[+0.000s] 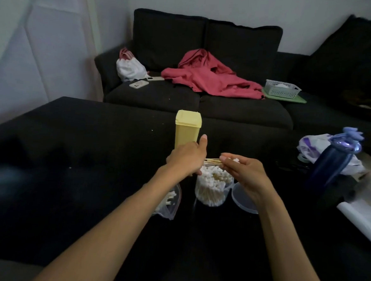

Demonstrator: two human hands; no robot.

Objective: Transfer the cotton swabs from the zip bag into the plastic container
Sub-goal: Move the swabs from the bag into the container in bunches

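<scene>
Two hands (216, 163) pinching swabs (211, 161) over swab-filled container (211, 195), few in bag (170, 200)

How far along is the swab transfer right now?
Mostly done, it seems. The clear plastic container is packed nearly to its rim with swabs, its lid lying beside it. In hand: the left hand and right hand hold a small bundle of swabs between them above the container. Left: a few swabs remain in the zip bag under the left forearm.
</scene>
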